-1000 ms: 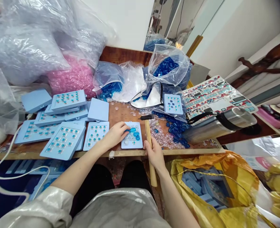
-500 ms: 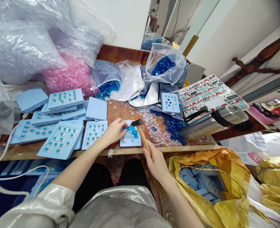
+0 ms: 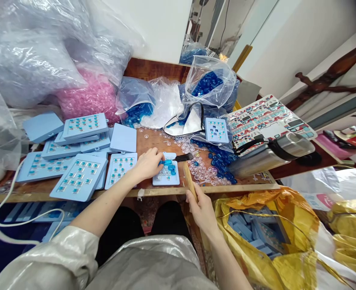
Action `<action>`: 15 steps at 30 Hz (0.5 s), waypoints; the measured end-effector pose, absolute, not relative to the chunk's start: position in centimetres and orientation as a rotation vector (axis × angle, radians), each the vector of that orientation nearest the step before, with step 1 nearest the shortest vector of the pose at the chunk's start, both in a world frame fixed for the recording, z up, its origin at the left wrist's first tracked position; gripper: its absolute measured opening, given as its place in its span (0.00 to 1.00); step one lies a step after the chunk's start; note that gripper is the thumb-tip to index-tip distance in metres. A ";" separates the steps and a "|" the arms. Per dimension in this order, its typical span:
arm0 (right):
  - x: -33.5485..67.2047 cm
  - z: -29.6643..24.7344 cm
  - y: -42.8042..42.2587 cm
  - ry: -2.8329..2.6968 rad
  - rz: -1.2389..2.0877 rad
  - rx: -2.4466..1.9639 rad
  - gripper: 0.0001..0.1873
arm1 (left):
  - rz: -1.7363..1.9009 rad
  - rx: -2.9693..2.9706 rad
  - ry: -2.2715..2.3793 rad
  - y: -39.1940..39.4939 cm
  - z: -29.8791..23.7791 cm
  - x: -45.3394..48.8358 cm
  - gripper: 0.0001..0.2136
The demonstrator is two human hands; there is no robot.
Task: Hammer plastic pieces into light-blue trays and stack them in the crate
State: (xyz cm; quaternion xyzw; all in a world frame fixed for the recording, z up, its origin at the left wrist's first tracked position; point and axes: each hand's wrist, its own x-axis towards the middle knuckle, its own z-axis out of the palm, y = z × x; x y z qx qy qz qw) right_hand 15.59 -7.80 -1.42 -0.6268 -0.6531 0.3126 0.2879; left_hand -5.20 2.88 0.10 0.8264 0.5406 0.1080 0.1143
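Closest to you, your grey top [image 3: 153,266] lies over black-clad knees [image 3: 167,223] beneath the table edge, and down on your right an open yellow sack [image 3: 295,259] holds a heap of light-blue plastic cases [image 3: 252,227]. Your right hand [image 3: 202,207] is closed around the wooden handle of a hammer [image 3: 190,179], its dark head level with the upper right edge of the case [image 3: 165,183] you have in front of you; how high it is above the table you cannot tell from here. That case lies flat near the table's front edge, with glossy blue pieces [image 3: 171,170] on its face. Your left hand [image 3: 150,163] reaches over its upper left side, fingers bent and close together at one of those pieces; whether they pinch it or merely touch it, you can't tell. Left of that hand, more cases set with small turquoise bits lie flat and overlapping [image 3: 78,191]. Right of the hammer, clear rings [image 3: 202,173] and dark-blue bits [image 3: 223,167] are scattered beside a steel flask [image 3: 256,163] on its side. Farther back stand an open clear bag of blue bits [image 3: 208,84], a pink-filled bag [image 3: 87,98] and large clear bags [image 3: 29,68].
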 end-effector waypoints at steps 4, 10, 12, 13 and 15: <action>15.8 -1.8 -8.3 -1.713 0.885 -1.688 0.22 | 0.158 2.395 1.698 3.0 0.8 -4.4 0.08; 15.7 -2.2 -8.4 -1.715 0.905 -1.645 0.21 | 0.154 2.483 1.770 2.9 0.9 -4.5 0.08; 15.7 -2.2 -8.3 -1.709 0.905 -1.652 0.22 | 0.164 2.510 1.780 2.8 1.0 -4.8 0.08; 15.6 -2.2 -8.3 -1.707 0.906 -1.660 0.23 | 0.160 2.525 1.779 2.7 1.1 -4.9 0.07; 15.6 -2.3 -8.1 -1.711 0.910 -1.669 0.23 | 0.144 2.566 1.756 2.7 1.2 -5.2 0.06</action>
